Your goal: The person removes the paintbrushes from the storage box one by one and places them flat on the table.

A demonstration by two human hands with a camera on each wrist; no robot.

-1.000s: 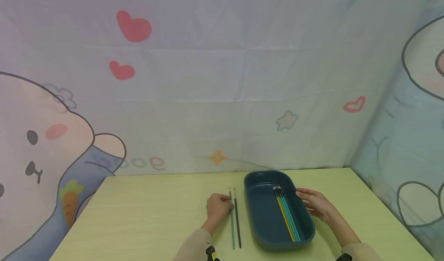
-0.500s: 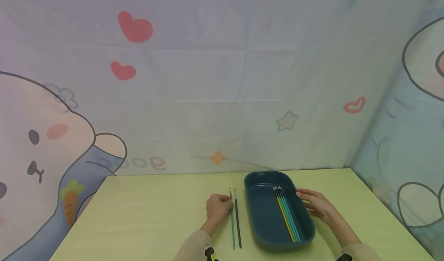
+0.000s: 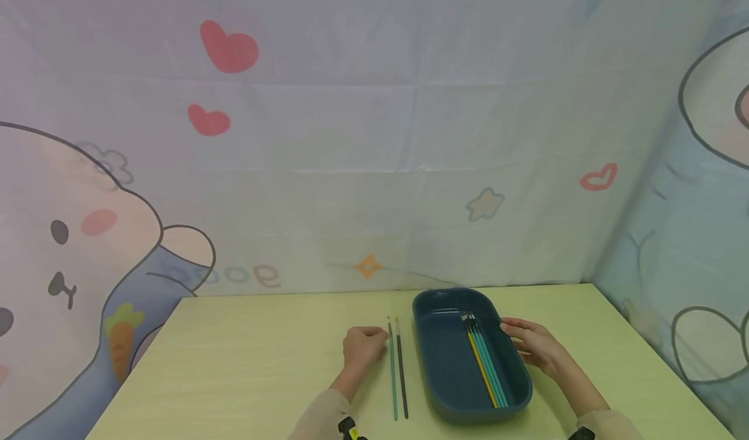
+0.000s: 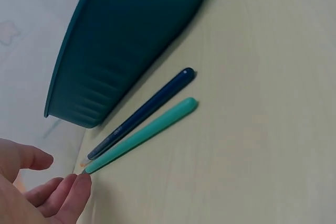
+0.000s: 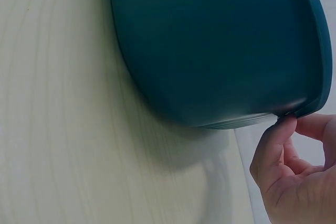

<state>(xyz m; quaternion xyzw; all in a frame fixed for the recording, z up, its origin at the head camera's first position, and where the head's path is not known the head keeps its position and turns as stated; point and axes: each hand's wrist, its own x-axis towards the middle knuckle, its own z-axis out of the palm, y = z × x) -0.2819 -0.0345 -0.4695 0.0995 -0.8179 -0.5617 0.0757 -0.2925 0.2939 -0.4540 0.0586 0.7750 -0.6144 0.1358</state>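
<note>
Two thin brushes lie side by side on the table, a light green one (image 3: 393, 375) (image 4: 147, 132) on the left and a dark one (image 3: 402, 381) (image 4: 144, 111) beside it. My left hand (image 3: 363, 347) (image 4: 47, 192) is just left of their bristle ends, thumb and fingers apart, holding nothing; its fingertips are close to the green brush. A dark blue tray (image 3: 450, 368) (image 4: 121, 35) (image 5: 210, 40) stands to their right. Inside lie several brushes, a yellow one (image 3: 481, 367) and teal ones (image 3: 490, 368). My right hand (image 3: 535, 344) (image 5: 294, 171) pinches the tray's right rim near the far corner.
The pale yellow table (image 3: 251, 355) extends left of the brushes and right of the tray. Behind it hangs a printed cloth (image 3: 328, 134), and another cloth panel (image 3: 673, 232) stands along the right side.
My left hand has let go of the green brush and shifted slightly left. The right hand and the tray look unmoved.
</note>
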